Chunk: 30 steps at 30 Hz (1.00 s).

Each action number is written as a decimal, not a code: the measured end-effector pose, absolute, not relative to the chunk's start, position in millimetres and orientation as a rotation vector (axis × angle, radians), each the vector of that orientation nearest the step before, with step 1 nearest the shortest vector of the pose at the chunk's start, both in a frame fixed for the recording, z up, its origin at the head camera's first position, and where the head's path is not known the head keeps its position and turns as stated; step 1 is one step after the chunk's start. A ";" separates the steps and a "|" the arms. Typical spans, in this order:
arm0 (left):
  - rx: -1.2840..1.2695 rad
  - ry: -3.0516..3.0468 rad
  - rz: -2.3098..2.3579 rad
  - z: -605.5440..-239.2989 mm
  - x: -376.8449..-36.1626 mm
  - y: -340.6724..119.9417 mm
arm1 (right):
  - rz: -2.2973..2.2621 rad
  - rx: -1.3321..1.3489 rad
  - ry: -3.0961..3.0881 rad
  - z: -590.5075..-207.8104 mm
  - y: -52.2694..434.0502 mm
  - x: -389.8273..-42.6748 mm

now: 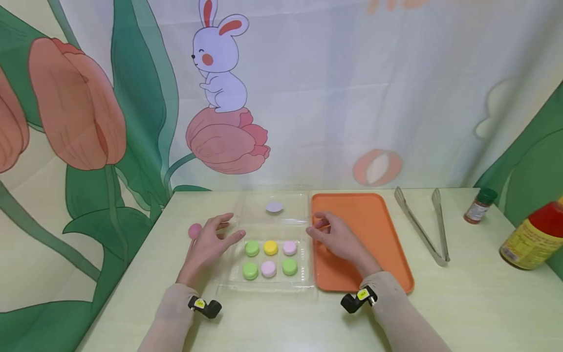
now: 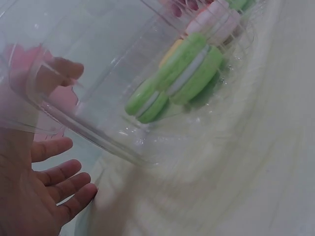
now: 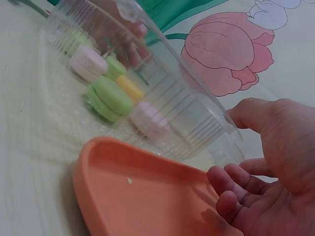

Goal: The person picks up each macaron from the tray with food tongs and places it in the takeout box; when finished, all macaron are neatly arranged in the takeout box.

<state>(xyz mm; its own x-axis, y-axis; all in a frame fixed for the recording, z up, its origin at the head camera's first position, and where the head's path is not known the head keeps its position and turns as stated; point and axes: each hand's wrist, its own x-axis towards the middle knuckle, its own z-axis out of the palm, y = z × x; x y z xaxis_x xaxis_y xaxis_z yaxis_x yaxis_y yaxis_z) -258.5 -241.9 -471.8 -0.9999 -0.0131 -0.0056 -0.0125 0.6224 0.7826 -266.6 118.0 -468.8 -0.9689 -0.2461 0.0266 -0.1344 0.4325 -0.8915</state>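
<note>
- Both my wrists sit close to me, and my left hand (image 1: 210, 243) and right hand (image 1: 335, 238) are on each side of the box (image 1: 269, 281).
- Six cookies (image 1: 270, 257) sit in the box, right between my hands. Its lid (image 1: 250, 203) lies open behind them.
- One pink cookie (image 1: 195, 230) is out on the table, just past my left fingers.
- My fingers are loose and spread. I hold nothing.
- My right hand is over the tray (image 1: 374, 215), with nothing else on it.

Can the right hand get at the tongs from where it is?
Probably yes. The right hand rests open over the orange tray, and the tongs lie on the bare table just right of that tray, with nothing between them.
</note>
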 end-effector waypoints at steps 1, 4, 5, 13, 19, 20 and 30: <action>0.026 -2.826 -1.377 -471.7 -258.8 -240.9 | -1.579 -0.336 2.563 -468.7 117.6 -266.4; 0.035 -2.808 -1.426 -471.3 -259.1 -238.2 | -1.595 -0.328 2.545 -468.1 117.1 -265.6; 0.034 -2.802 -1.443 -471.4 -259.0 -237.8 | -1.603 -0.327 2.543 -467.8 116.8 -265.2; 0.064 -2.748 -1.524 -472.9 -258.5 -238.5 | -1.740 -0.367 2.437 -467.5 114.2 -263.2; 0.054 -2.721 -1.548 -472.8 -256.8 -240.7 | -1.801 -0.362 2.388 -465.4 111.8 -261.3; 0.052 -2.717 -1.552 -472.5 -256.5 -240.7 | -1.804 -0.361 2.387 -465.1 111.6 -260.9; -0.011 -2.665 -1.599 -473.6 -257.3 -242.0 | -1.861 -0.446 2.368 -467.4 110.0 -262.5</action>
<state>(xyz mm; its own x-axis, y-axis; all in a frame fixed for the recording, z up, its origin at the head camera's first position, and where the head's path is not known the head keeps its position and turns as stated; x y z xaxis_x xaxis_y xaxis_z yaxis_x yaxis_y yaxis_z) -257.3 -242.0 -473.6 -0.9994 -0.0113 0.0324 0.0233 0.4705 0.8821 -262.5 110.0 -467.4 -0.9525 -0.2865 0.1032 -0.1680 0.2119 -0.9627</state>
